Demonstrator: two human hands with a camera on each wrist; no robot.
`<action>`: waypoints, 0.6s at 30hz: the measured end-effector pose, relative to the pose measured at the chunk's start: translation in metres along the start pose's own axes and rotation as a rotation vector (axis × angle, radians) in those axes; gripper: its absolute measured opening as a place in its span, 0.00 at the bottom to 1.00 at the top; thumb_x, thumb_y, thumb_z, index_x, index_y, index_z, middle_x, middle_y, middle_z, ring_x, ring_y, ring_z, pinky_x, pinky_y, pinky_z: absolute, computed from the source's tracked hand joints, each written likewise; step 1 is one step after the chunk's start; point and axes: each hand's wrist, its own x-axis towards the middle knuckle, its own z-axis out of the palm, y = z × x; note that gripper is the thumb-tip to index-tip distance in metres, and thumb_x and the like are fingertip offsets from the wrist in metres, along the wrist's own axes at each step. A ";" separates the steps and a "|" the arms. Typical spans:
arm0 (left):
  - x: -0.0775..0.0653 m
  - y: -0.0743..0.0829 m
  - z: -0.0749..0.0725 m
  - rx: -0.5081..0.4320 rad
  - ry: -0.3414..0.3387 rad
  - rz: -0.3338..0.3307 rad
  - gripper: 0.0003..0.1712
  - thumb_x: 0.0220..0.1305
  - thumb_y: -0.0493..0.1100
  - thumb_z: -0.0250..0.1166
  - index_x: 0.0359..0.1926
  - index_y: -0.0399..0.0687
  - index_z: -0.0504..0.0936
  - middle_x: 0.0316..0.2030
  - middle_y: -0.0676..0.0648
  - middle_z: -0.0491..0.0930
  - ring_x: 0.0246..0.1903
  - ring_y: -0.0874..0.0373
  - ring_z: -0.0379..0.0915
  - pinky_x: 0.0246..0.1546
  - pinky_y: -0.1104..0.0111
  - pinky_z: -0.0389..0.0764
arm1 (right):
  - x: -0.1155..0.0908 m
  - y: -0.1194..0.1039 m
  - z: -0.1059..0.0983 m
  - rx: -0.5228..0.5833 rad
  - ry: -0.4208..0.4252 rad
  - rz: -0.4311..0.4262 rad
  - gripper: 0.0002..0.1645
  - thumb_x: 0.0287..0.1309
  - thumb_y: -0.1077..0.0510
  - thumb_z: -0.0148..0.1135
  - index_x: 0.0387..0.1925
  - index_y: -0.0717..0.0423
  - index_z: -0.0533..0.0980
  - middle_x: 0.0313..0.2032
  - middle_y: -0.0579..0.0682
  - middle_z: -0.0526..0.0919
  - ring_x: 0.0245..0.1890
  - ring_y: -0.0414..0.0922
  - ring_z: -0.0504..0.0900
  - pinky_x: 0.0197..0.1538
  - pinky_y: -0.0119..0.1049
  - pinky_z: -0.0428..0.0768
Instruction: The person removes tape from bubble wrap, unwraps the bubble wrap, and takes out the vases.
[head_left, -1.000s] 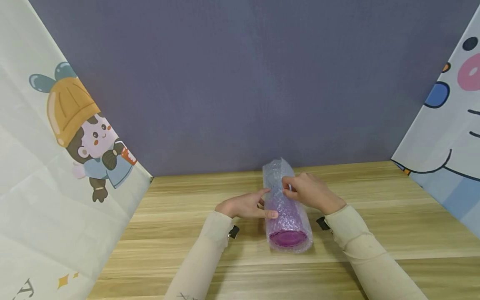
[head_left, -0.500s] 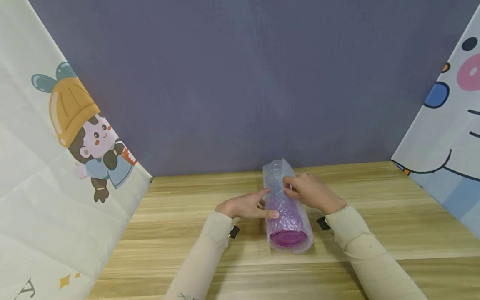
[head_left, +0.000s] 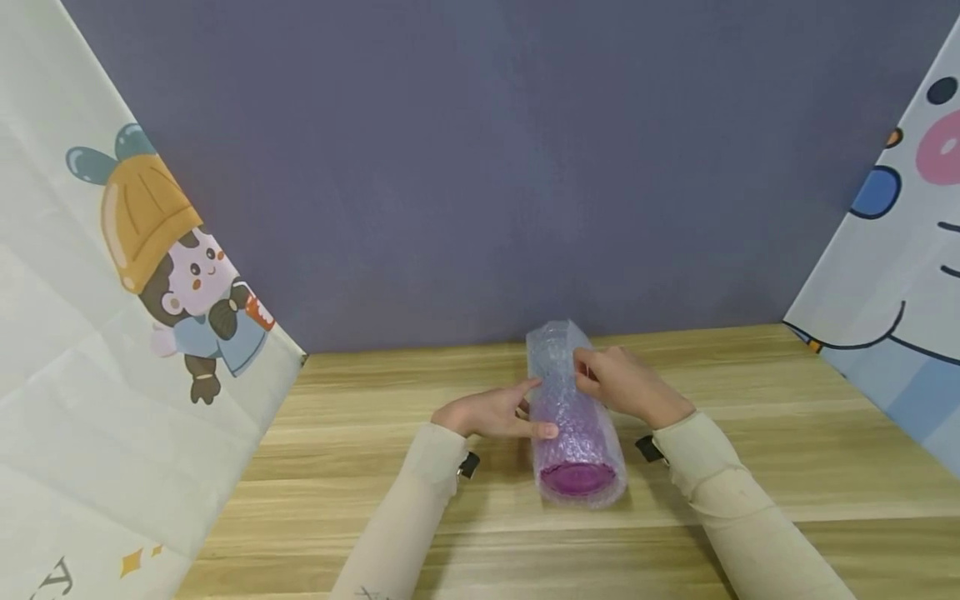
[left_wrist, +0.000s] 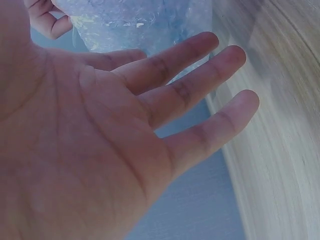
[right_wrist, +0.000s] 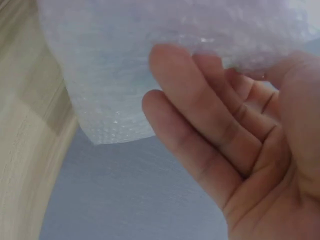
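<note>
A purple-pink cylindrical object in bubble wrap point(head_left: 567, 421) lies on the table, its round magenta end point(head_left: 577, 479) facing me. My left hand point(head_left: 491, 412) rests against its left side, the thumb over the top. In the left wrist view, the fingers of the left hand point(left_wrist: 115, 130) extend nearly straight beside the bubble wrap point(left_wrist: 145, 22). On the right side of the roll, my right hand point(head_left: 622, 385) pinches the wrap's upper layer between thumb and forefinger. The other fingers of my right hand point(right_wrist: 240, 135) sit curved under the bubble wrap point(right_wrist: 107, 75) in the right wrist view.
The wood-grain table point(head_left: 360, 467) extends to both sides of the roll. A grey-blue panel point(head_left: 450, 183) stands along its back edge, close to the roll's far end. Printed cartoon sheets flank the table, one on the left point(head_left: 67, 375) and one on the right point(head_left: 862, 292).
My right hand has shifted slightly to the right, drawing the pinched edge of the bubble wrap with it. The left hand has stayed in place.
</note>
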 end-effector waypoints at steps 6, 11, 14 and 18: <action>0.002 0.000 0.000 -0.004 0.002 0.000 0.61 0.63 0.73 0.64 0.83 0.57 0.41 0.70 0.38 0.71 0.67 0.49 0.72 0.64 0.57 0.79 | 0.000 0.000 -0.004 0.037 -0.043 0.024 0.05 0.66 0.59 0.62 0.32 0.50 0.76 0.19 0.42 0.77 0.16 0.35 0.72 0.20 0.29 0.73; 0.003 0.000 0.000 0.001 0.002 -0.003 0.62 0.62 0.73 0.63 0.83 0.57 0.41 0.71 0.39 0.71 0.68 0.49 0.72 0.64 0.57 0.79 | -0.002 -0.001 -0.012 0.121 -0.121 0.059 0.06 0.68 0.57 0.63 0.34 0.51 0.76 0.19 0.42 0.78 0.16 0.36 0.75 0.19 0.31 0.75; 0.002 0.001 0.000 0.009 0.003 -0.004 0.62 0.62 0.74 0.63 0.83 0.57 0.41 0.71 0.39 0.71 0.68 0.49 0.72 0.65 0.57 0.78 | -0.004 -0.001 -0.016 0.147 -0.150 0.064 0.05 0.67 0.57 0.64 0.34 0.51 0.76 0.19 0.43 0.78 0.17 0.37 0.76 0.20 0.31 0.75; 0.002 0.001 0.000 0.021 0.006 -0.004 0.62 0.62 0.75 0.63 0.83 0.57 0.41 0.70 0.38 0.71 0.67 0.49 0.72 0.65 0.57 0.78 | -0.005 0.001 -0.019 0.159 -0.182 0.071 0.05 0.68 0.56 0.64 0.36 0.51 0.77 0.20 0.43 0.80 0.18 0.38 0.78 0.22 0.32 0.76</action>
